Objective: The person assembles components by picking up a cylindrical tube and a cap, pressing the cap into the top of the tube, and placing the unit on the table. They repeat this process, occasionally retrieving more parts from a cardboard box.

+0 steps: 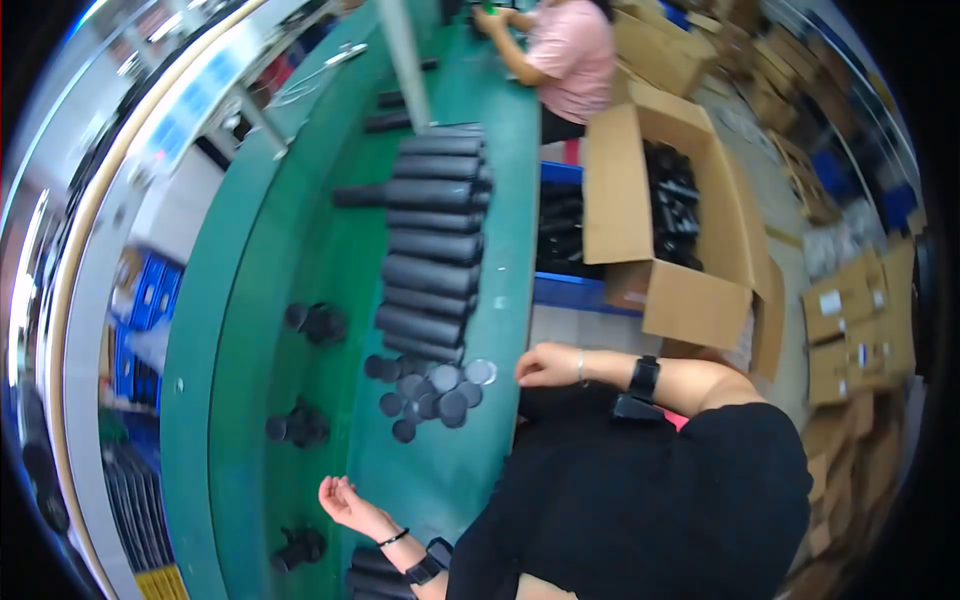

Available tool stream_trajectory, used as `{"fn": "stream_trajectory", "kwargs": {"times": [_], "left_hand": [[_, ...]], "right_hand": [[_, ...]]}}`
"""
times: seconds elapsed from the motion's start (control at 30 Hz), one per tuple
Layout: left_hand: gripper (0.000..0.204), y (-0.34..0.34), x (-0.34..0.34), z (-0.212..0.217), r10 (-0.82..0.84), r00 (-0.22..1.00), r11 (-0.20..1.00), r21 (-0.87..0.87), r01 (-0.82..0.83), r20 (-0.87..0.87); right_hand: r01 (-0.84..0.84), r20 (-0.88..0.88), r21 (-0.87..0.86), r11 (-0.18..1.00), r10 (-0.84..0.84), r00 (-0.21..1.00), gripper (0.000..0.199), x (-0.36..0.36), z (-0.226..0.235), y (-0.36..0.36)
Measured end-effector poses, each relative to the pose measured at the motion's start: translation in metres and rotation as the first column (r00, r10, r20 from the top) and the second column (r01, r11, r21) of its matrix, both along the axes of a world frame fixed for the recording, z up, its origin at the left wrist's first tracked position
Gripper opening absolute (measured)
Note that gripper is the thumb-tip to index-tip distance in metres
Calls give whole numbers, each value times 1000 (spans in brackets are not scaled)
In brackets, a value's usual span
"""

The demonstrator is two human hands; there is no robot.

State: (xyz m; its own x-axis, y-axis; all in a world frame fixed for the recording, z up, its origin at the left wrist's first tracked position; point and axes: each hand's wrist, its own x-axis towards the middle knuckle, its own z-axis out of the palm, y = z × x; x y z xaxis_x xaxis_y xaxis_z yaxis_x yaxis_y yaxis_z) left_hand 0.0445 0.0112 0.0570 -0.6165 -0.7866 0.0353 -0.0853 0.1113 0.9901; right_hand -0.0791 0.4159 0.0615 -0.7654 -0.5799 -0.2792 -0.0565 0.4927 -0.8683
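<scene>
My left hand (350,505) is over the green bench, its fingers loosely curled and a little apart, with nothing visible in them. It is nearest a black fitting (298,550) on its left and some black tubes (375,578) below it. At the bench's right edge, my right hand (548,365) has its fingers curled together; whether they hold anything is hidden. Just left of it lies a loose pile of black round discs (428,400), one with a pale, shiny rim (481,372). Beyond the pile, black cylindrical tubes (430,245) lie side by side in a row.
Black fittings (318,322) stand along the left part of the bench (400,480). A white post (402,65) rises at the far side. To the right are an open carton (740,190) and a blue crate (570,290) of black parts. A co-worker (570,55) works at the far end.
</scene>
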Motion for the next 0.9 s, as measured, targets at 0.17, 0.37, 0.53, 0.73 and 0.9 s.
{"fn": "stream_trajectory", "kwargs": {"times": [0.17, 0.37, 0.53, 0.73, 0.9], "left_hand": [[8, 102, -55, 20, -390, 918, 915, 80, 394, -67], [5, 195, -86, 28, -560, 829, 823, 127, 554, 14], [6, 305, -109, 16, -566, 817, 796, 334, 505, 114], [12, 456, -134, 27, -839, 453, 536, 310, 785, 302], [18, 499, -143, 41, -847, 317, 475, 338, 812, 427]], "right_hand": [[238, -33, 331, 913, -241, 970, 30, 49, -10, 158], [350, -72, 528, 773, -370, 926, 41, 39, -28, 361], [634, -248, 675, 377, -694, 676, 23, 4, -84, 528], [274, 85, 822, 499, -582, 809, 25, -66, -192, 596], [51, 280, 812, 582, -465, 840, 52, -84, -205, 558]]}}
